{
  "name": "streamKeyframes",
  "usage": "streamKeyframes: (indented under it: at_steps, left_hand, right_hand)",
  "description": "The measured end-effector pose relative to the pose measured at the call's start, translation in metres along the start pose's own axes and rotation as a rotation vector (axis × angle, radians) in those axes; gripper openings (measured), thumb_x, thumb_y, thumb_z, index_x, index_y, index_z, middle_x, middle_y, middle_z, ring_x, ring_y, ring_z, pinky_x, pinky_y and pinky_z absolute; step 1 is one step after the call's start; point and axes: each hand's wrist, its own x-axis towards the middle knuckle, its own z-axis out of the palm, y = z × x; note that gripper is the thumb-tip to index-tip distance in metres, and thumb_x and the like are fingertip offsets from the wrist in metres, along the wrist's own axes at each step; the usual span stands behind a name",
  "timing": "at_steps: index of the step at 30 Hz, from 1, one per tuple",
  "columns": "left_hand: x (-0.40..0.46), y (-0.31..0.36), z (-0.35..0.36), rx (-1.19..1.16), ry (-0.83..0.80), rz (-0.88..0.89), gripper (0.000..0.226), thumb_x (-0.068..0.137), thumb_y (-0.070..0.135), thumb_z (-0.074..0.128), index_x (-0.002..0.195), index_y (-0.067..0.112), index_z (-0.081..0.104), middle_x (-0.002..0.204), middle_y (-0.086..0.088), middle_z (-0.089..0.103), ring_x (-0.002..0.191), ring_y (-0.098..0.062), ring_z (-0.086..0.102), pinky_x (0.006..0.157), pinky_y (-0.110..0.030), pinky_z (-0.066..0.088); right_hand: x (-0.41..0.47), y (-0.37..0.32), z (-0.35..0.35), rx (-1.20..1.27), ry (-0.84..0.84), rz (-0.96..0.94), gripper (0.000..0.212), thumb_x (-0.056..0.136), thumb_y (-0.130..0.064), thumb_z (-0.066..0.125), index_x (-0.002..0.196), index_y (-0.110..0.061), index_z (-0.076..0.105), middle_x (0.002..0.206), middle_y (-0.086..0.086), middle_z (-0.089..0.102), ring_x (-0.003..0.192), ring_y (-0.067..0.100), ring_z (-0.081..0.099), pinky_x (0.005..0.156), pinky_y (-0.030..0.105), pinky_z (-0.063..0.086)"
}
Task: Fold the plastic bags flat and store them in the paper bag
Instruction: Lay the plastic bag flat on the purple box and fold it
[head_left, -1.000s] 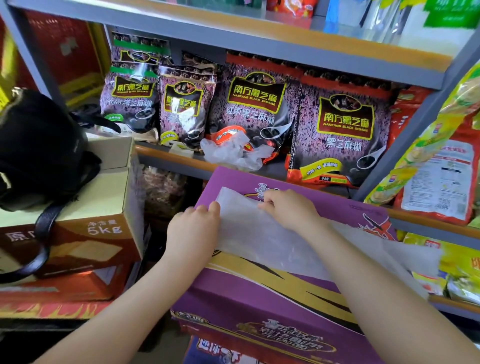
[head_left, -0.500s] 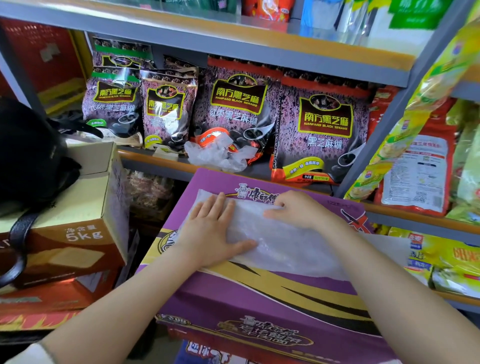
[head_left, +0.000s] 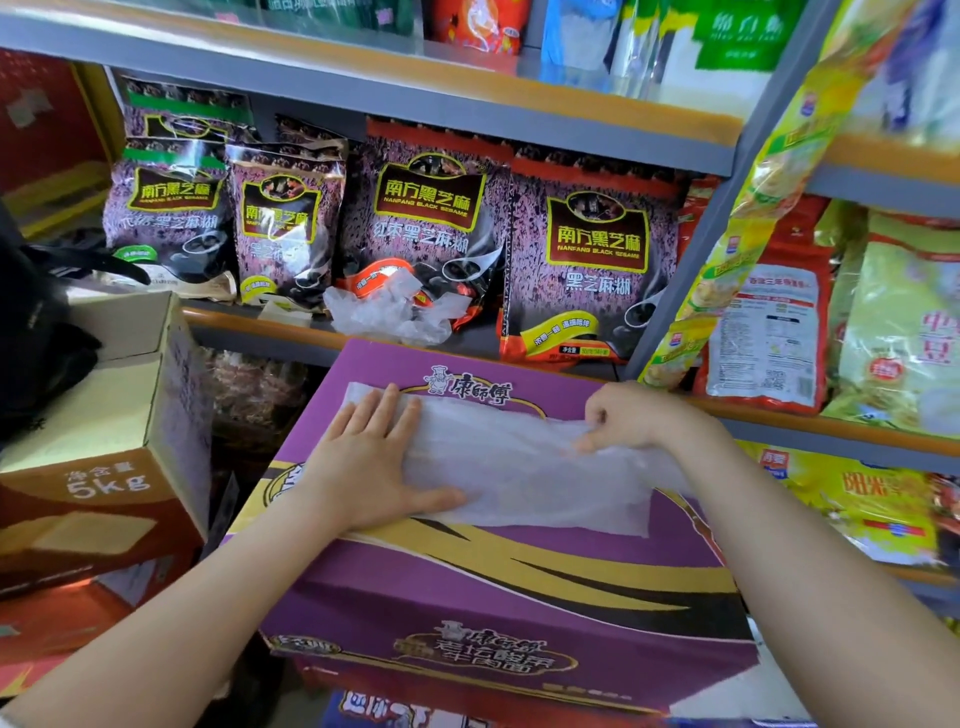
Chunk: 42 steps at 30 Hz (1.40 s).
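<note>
A thin clear plastic bag (head_left: 519, 467) lies spread on top of a purple carton (head_left: 493, 587). My left hand (head_left: 374, 462) rests flat on the bag's left end, fingers spread, pressing it down. My right hand (head_left: 628, 415) pinches the bag's upper right part and lifts a fold of it off the carton. A second, crumpled clear plastic bag (head_left: 387, 312) sits on the shelf just behind the carton. No paper bag is in view.
Shelves (head_left: 519, 119) with purple black-sesame packets (head_left: 592, 260) stand behind. A brown 5 kg cardboard box (head_left: 104, 441) with a black bag (head_left: 31, 332) on it is at the left. Yellow and red food packets (head_left: 769, 332) fill the right shelves.
My left hand went from gripping the bag's left edge to lying flat on it. My right hand closed on the bag's right part and pulled it up and leftward.
</note>
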Motion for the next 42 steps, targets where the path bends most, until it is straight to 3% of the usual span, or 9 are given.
streamKeyframes:
  at_steps: [2,6,11,14,17,21,24,38,42]
  left_hand:
    - [0.000,0.006,-0.001,0.016,0.010,-0.032,0.138,0.037,0.096,0.001,0.148,0.014,0.003,0.157,-0.008,-0.003,0.144,-0.023,-0.003,0.116,-0.039,-0.004]
    - [0.009,0.020,0.003,-0.036,0.110,-0.134,0.129,0.049,0.084,-0.006,0.145,0.000,0.013,0.154,-0.017,0.012,0.143,-0.025,0.005,0.116,-0.037,0.002]
    - [0.007,0.020,0.005,-0.031,0.073,-0.088,0.139,0.035,0.097,-0.006,0.147,0.016,0.006,0.156,-0.010,0.003,0.143,-0.029,0.004,0.115,-0.041,0.006]
    - [0.007,0.021,0.004,-0.004,0.029,-0.074,0.131,0.034,0.097,-0.010,0.146,0.031,-0.004,0.156,-0.009,-0.002,0.142,-0.033,-0.001,0.114,-0.044,0.003]
    - [0.008,0.021,0.000,-0.033,-0.003,-0.077,0.125,0.039,0.092,0.001,0.147,0.029,-0.002,0.156,-0.010,-0.003,0.142,-0.034,-0.002,0.115,-0.044,0.002]
    - [0.008,0.009,0.000,-0.020,-0.011,-0.049,0.125,0.040,0.080,0.000,0.148,0.017,0.002,0.157,-0.009,-0.004,0.143,-0.029,-0.002,0.116,-0.040,0.002]
    - [0.004,0.006,-0.001,-0.047,-0.045,-0.029,0.144,0.029,0.096,0.003,0.148,0.016,-0.002,0.156,-0.011,-0.008,0.143,-0.029,-0.006,0.115,-0.040,-0.001]
    - [-0.002,0.013,-0.011,0.002,-0.084,-0.025,0.151,0.020,0.100,-0.006,0.148,0.019,-0.003,0.156,-0.006,-0.014,0.143,-0.030,-0.009,0.115,-0.043,-0.002]
    - [-0.004,0.040,-0.009,-0.021,-0.004,0.134,0.136,0.037,0.093,-0.020,0.148,0.020,0.011,0.157,-0.001,-0.004,0.144,-0.021,-0.006,0.116,-0.039,-0.001]
  right_hand:
    - [-0.005,0.005,0.005,0.001,0.063,0.007,0.026,0.085,-0.022,0.052,0.061,-0.021,0.044,0.076,0.001,0.054,0.079,0.024,0.052,0.065,0.032,0.043]
    - [-0.016,0.018,0.011,0.099,-0.002,-0.024,0.036,0.088,-0.031,0.057,0.060,-0.017,0.038,0.071,0.002,0.041,0.070,0.019,0.039,0.058,0.032,0.026]
    - [-0.037,0.022,0.004,0.024,0.079,0.188,0.005,0.084,-0.021,0.061,0.079,-0.021,0.062,0.092,0.006,0.063,0.090,0.025,0.057,0.073,0.031,0.040]
    - [-0.042,-0.025,0.000,-0.234,0.370,0.268,0.031,0.089,-0.012,0.047,0.118,-0.014,0.056,0.125,0.011,0.053,0.123,0.034,0.044,0.101,0.043,0.033]
    - [-0.034,-0.102,0.017,0.026,0.586,0.016,0.038,0.098,-0.023,0.035,0.132,-0.008,0.041,0.139,0.014,0.042,0.131,0.031,0.036,0.106,0.041,0.027]
    - [-0.021,-0.146,0.059,0.284,0.303,-0.032,0.057,0.100,-0.040,0.022,0.149,-0.012,0.012,0.159,0.006,0.006,0.146,0.019,0.005,0.118,0.038,0.005]
    - [-0.028,-0.120,0.071,0.222,0.311,0.015,0.057,0.099,-0.042,0.019,0.150,-0.020,0.006,0.159,0.000,-0.001,0.147,0.016,-0.002,0.118,0.038,0.001]
    - [-0.073,0.013,0.082,0.149,0.234,0.283,0.059,0.096,-0.053,0.011,0.150,-0.029,0.002,0.159,-0.005,-0.006,0.146,0.015,-0.006,0.119,0.042,-0.004]
    - [-0.070,0.015,0.075,0.194,0.386,0.247,0.047,0.101,-0.040,0.018,0.144,-0.025,0.029,0.154,0.001,0.025,0.142,0.024,0.021,0.116,0.044,0.007]
